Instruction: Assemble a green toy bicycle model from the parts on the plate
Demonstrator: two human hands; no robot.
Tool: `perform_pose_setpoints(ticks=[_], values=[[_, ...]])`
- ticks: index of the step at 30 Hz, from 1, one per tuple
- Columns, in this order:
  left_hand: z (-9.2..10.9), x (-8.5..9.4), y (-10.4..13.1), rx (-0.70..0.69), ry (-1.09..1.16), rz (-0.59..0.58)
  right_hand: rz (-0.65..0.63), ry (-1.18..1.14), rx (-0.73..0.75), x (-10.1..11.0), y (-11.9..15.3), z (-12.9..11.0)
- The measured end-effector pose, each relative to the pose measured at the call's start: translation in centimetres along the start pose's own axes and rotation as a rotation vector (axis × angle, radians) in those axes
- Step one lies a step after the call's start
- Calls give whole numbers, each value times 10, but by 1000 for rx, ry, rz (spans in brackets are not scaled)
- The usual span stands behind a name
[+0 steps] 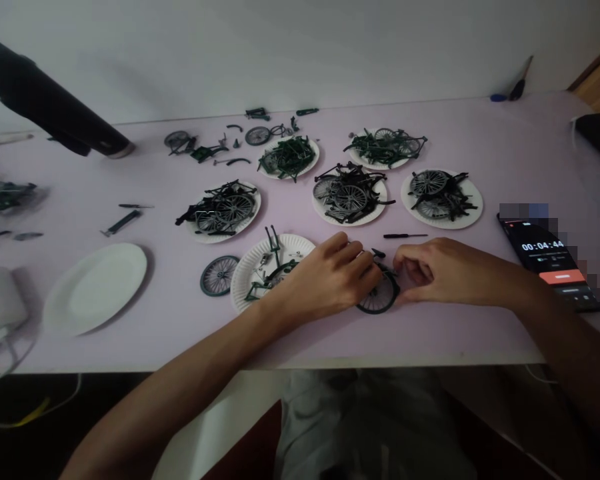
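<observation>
Between my hands stands a small model bicycle wheel (381, 293) with dark parts attached at its top. My left hand (343, 277) is closed at the wheel's left side and hides part of the assembly. On the wheel's right edge, my right hand (425, 270) pinches with thumb and curled fingers. A paper plate (243, 267) with green frame pieces and small metal parts lies partly under my left forearm. Left of that plate rests a loose wheel (219, 275). Behind my hands lies a small dark screwdriver (405, 235).
Several paper plates heaped with model bicycle parts stand behind, one being a plate (475, 207) at the right. Another white plate (97, 290) lies at left, near a small pump-like piece (123, 223). A phone (550, 260) showing a timer lies right. A black cylindrical object (55, 100) leans in from the upper left.
</observation>
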State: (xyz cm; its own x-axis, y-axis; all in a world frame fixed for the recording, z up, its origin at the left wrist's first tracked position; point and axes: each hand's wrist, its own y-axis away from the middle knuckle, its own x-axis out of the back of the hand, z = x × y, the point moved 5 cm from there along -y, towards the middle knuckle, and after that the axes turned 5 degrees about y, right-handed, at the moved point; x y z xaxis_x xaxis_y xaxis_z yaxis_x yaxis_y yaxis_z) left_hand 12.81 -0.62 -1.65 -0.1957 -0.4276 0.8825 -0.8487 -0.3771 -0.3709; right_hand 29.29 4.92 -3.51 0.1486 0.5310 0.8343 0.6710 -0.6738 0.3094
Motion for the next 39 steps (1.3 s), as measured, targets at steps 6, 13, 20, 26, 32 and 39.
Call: perform_pose_setpoints(ticks=[6, 13, 20, 26, 32, 39], values=[[4, 3, -1, -16, -70, -1, 60, -9, 89, 2, 0, -5], [2, 5, -1, -13, -99, -1, 152, -46, 186, 2, -2, -3], [3, 6, -2, -20, -108, 16, 140, -28, 183, 0, -4, -2], [4, 6, -2, -27, -116, 27, 170, -61, 197, 0, -6, 0], [4, 8, -1, -26, -101, 23, 167, -70, 187, 2, -6, -2], [3, 11, 1, -40, -103, 6, 124, -54, 166, 2, -4, -3]])
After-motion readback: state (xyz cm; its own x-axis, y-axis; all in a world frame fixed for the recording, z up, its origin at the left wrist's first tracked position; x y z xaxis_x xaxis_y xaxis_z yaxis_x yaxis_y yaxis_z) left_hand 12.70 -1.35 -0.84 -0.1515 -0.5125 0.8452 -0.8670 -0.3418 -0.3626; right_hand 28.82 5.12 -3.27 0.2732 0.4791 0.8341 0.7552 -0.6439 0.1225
